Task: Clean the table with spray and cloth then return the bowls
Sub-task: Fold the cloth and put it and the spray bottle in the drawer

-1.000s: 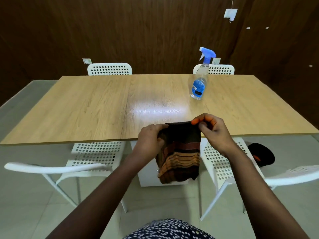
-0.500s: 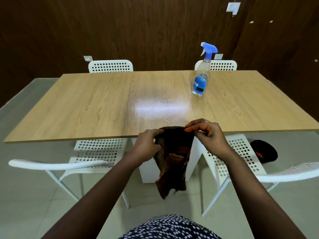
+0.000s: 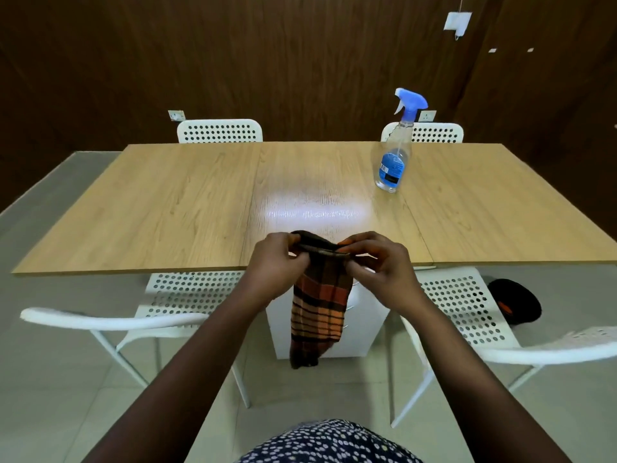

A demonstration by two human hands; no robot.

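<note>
Since a moment ago, both hands have gathered the brown-and-orange striped cloth narrower at the wooden desk edge. Left hand and right hand each pinch its top fold. Fold it into a flat pad before wiping near the blue-capped clear spray bottle.

The table top is bare except for one spray bottle, upright at the far right of centre. White chairs flank the near edge on both sides, leaving a gap at centre.
</note>
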